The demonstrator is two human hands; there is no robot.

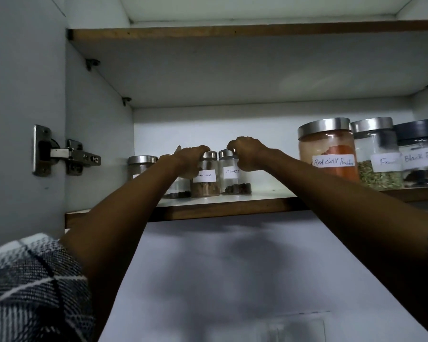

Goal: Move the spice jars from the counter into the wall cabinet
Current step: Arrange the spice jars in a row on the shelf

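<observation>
- Right now, in the head view, I am reaching both arms up into the wall cabinet (99, 134), and my left hand (187, 160) is curling over the lid of the cinnamon jar (205, 177) while my right hand (245, 154) is gripping the cloves jar (234, 176) at its lid and side.
- Both jars are standing upright on the shelf (232, 206), touching each other, close to its front edge.
- I am judging the risk as a tip: letting go unevenly could be knocking one jar into the other and off the edge.
- My left forearm is passing just in front of a dark-spice jar (177, 191) and near a steel-lidded jar (141, 165); pulling back carelessly could be sweeping them out.
- My right arm is crossing near the red chilli powder jar (329, 154), so a wide withdrawal could be nudging it.
</observation>
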